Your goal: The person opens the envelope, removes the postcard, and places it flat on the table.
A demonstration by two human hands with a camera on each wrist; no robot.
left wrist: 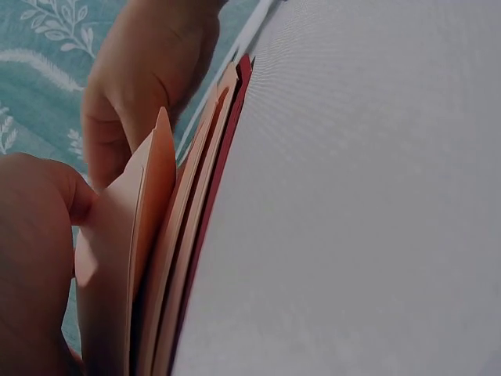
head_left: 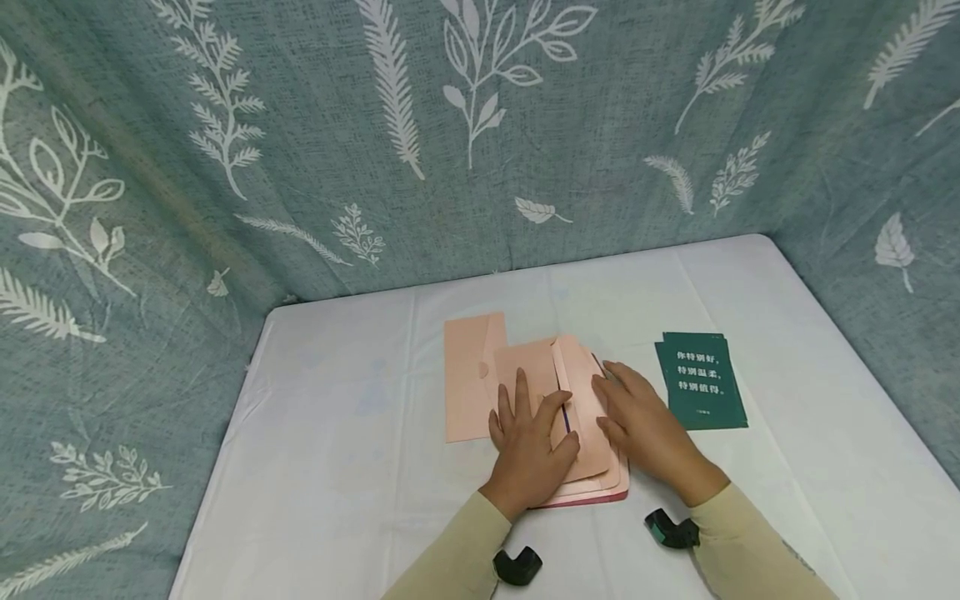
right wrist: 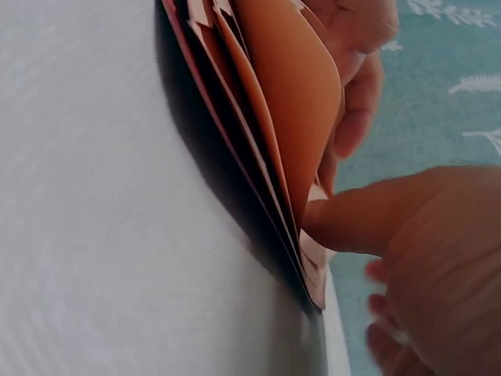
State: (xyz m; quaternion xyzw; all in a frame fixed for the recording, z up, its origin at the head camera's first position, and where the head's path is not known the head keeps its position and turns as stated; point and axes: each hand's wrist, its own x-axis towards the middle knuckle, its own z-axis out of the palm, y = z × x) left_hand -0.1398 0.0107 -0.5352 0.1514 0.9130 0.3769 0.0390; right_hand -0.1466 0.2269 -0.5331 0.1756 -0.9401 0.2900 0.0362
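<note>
My left hand point(head_left: 531, 457) presses with spread fingers on a pink paper envelope point(head_left: 525, 354), its thumb and index fingertip reaching the flap side. The envelope's flap point(head_left: 588, 442) is lifted off the body on the right, and a narrow dark strip shows in the gap. At the flap's outer edge lies my right hand point(head_left: 651, 425), fingers loosely bent; in the right wrist view its thumb point(right wrist: 344, 223) touches the paper. Beneath is a stack of more pink envelopes point(left wrist: 184, 227), with a dark red layer point(left wrist: 223, 157) at the bottom.
Another pink envelope point(head_left: 463, 379) lies flat on the left, partly under the top one. To the right sits a small pile of dark green cards point(head_left: 708, 408) with white writing. A white cloth point(head_left: 330, 442) covers the table; patterned teal curtains point(head_left: 300, 125) surround it.
</note>
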